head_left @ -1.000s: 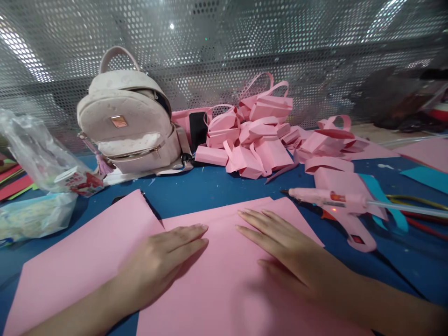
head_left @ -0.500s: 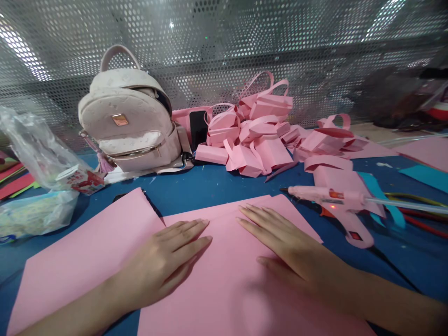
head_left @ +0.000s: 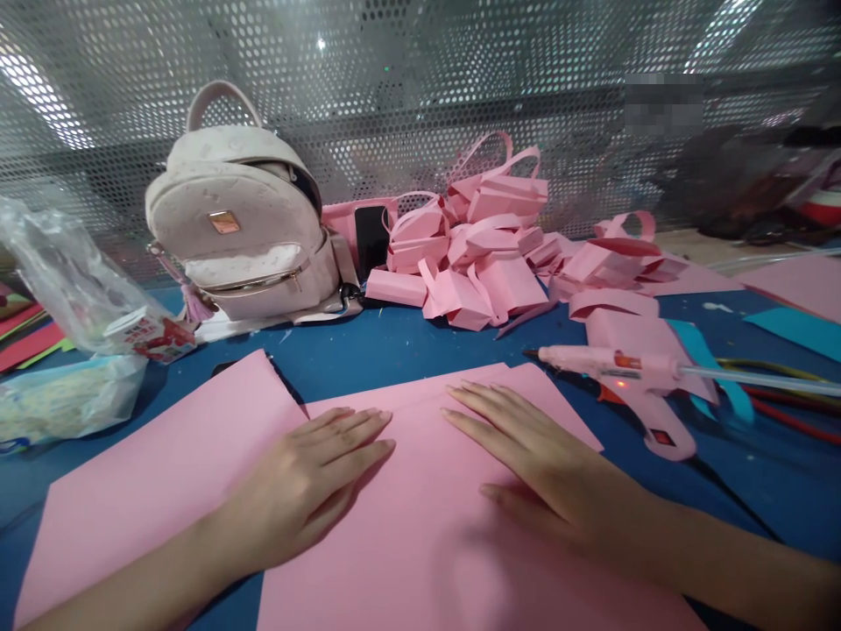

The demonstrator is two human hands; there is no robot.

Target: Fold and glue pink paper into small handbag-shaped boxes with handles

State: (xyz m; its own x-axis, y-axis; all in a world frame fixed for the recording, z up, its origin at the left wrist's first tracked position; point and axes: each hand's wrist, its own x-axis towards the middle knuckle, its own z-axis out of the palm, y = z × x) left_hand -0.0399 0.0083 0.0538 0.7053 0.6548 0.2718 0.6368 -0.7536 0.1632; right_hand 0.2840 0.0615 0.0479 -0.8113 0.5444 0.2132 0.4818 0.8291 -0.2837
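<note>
Pink paper sheets (head_left: 407,543) lie overlapping in front of me on the blue table. My left hand (head_left: 308,482) rests palm down on their left part, fingers stretched out. On their right part my right hand (head_left: 545,464) lies flat, its fingers spread and the thumb apart. Neither hand holds anything. Another pink sheet (head_left: 151,473) lies at the left, partly beneath my left hand and forearm. To the right of my right hand is a pink glue gun (head_left: 637,381) with a small red light lit.
Folded pink paper baskets (head_left: 492,280) are heaped at the back beside a black phone (head_left: 371,241) and a white backpack (head_left: 243,228). Plastic bags (head_left: 72,394) and a small carton (head_left: 151,335) stand left. Blue strips (head_left: 739,399) and cables lie right.
Both hands stay in nearly the same place on the paper. The whole view has shifted very slightly.
</note>
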